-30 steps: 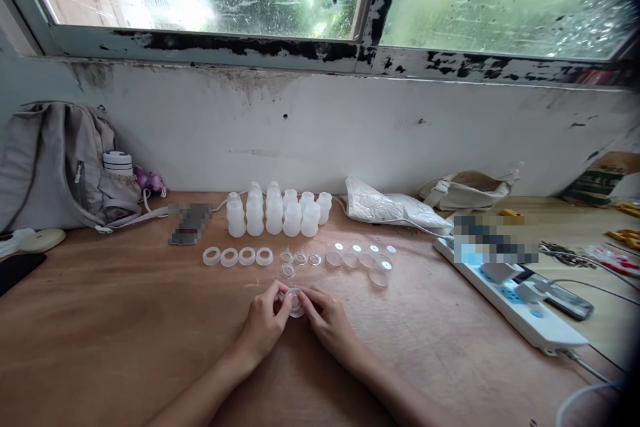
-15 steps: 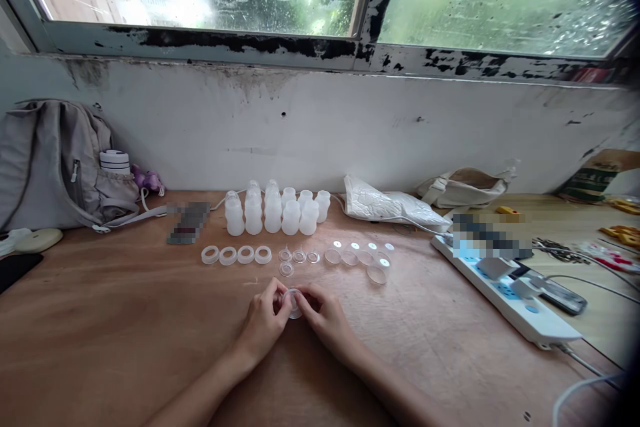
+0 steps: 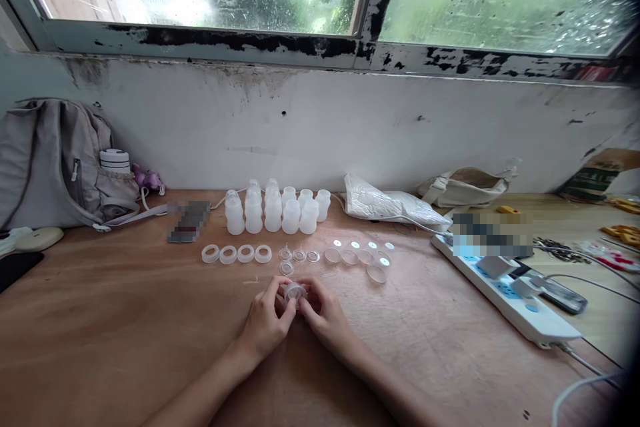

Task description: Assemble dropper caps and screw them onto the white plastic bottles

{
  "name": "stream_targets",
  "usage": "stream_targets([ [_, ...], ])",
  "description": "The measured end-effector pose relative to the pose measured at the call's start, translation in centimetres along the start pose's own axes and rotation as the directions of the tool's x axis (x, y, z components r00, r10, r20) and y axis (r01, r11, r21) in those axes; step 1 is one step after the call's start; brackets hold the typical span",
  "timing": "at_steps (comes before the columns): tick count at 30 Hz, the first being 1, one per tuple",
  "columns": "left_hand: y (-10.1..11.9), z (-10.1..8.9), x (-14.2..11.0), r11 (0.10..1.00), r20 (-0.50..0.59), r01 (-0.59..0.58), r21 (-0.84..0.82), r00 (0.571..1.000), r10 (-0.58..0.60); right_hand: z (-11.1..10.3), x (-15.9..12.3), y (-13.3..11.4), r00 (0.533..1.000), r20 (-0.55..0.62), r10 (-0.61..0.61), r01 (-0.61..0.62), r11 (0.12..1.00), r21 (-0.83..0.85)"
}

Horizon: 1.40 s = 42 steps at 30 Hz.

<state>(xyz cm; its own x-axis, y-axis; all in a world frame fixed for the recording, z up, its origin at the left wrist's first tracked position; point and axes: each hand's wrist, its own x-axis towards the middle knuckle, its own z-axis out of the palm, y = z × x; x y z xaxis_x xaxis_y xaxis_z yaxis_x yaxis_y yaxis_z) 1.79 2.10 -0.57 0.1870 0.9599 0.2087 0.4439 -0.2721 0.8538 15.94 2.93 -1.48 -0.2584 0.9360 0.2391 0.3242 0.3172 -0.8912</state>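
Observation:
My left hand (image 3: 265, 321) and my right hand (image 3: 327, 319) meet at the middle of the wooden table (image 3: 125, 320). Both pinch one small clear plastic cap (image 3: 294, 292) between their fingertips, just above the tabletop. Beyond them lie rows of small parts: white rings (image 3: 237, 254) on the left, tiny clear nipple-like pieces (image 3: 299, 256) in the middle, clear round lids (image 3: 363, 257) on the right. A cluster of small translucent white bottles (image 3: 275, 211) stands upright behind these rows.
A grey backpack (image 3: 50, 167) leans on the wall at far left. A white plastic bag (image 3: 390, 207) and a cloth pouch (image 3: 465, 190) lie at the back right. A white power strip (image 3: 510, 297) with plugs and cables runs along the right side.
The clear cap has been turned and lifted slightly between my fingertips, moving a little away from me. Both hands stay in nearly the same place.

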Motion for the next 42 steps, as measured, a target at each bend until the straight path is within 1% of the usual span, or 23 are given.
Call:
stream_targets([
  [3,-0.07,0.02,-0.11,0.999,0.006,-0.024,0.027,1.000,0.024,0.03,0.05,0.32,1.000,0.007,0.001,-0.001,1.000,0.024],
  [8,-0.31,0.19,-0.06,0.999,-0.001,0.005,0.043,1.000,-0.005,0.32,0.11,0.64,1.000,-0.002,-0.010,0.010,1.000,-0.007],
  [19,-0.62,0.28,0.07,0.999,0.011,0.049,0.020,0.999,-0.049,0.50,0.09,0.23,1.000,-0.027,-0.017,0.016,0.999,-0.033],
  [37,-0.88,0.54,0.02,0.998,-0.015,0.042,0.055,0.999,-0.041,0.54,0.17,-0.20,0.998,-0.065,-0.021,0.017,0.998,-0.056],
  [42,-0.44,0.27,0.16,0.999,-0.012,0.036,0.014,0.999,-0.036,0.20,0.13,0.01,0.999,-0.034,-0.029,0.028,0.998,-0.051],
])
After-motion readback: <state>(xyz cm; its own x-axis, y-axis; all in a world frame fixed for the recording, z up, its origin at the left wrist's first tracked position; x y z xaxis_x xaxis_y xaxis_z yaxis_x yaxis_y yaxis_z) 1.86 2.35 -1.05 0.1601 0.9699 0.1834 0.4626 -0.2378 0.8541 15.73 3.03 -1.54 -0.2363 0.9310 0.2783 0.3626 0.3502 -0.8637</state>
